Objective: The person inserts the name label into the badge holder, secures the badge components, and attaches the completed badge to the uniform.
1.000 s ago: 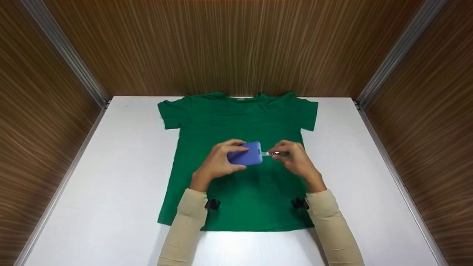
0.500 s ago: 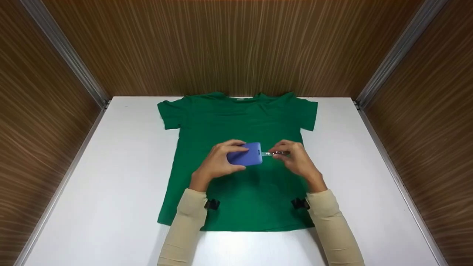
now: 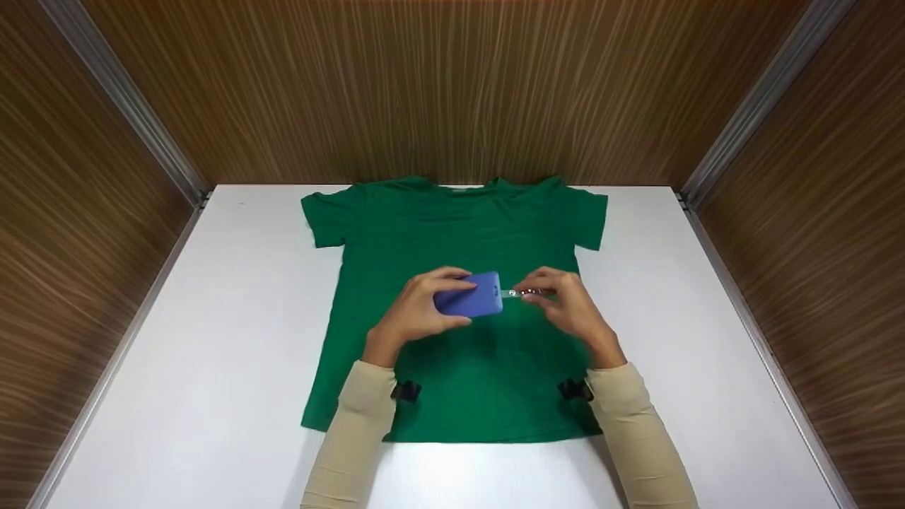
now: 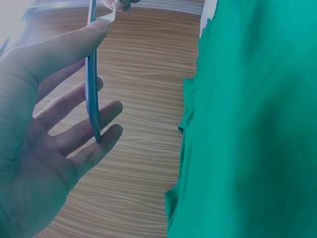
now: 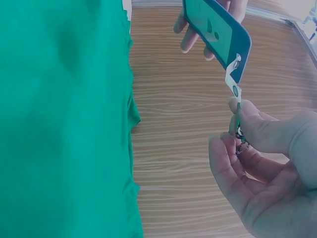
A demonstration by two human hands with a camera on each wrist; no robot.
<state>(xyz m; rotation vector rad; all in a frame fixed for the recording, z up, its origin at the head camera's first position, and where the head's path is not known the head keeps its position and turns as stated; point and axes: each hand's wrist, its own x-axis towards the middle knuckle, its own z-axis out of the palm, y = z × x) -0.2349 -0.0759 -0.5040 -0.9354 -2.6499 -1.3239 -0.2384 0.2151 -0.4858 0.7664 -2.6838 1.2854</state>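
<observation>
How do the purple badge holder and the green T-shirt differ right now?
The badge holder is purple, while the T-shirt is green.
The badge holder is small and looks stiff; the T-shirt is far larger and made of soft, slightly wrinkled cloth.
The badge holder is held up in the left hand, while the T-shirt lies spread out on the white table.
Both look mostly plain from the head view.

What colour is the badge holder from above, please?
The badge holder is blue-violet, clearest in the head view.

The card holder [image 3: 481, 298] looks smooth plastic; clip [image 5: 240, 133], shiny metal; shirt [image 3: 452, 233], matt cloth; wall [image 3: 438, 92], wood-grained.
</observation>
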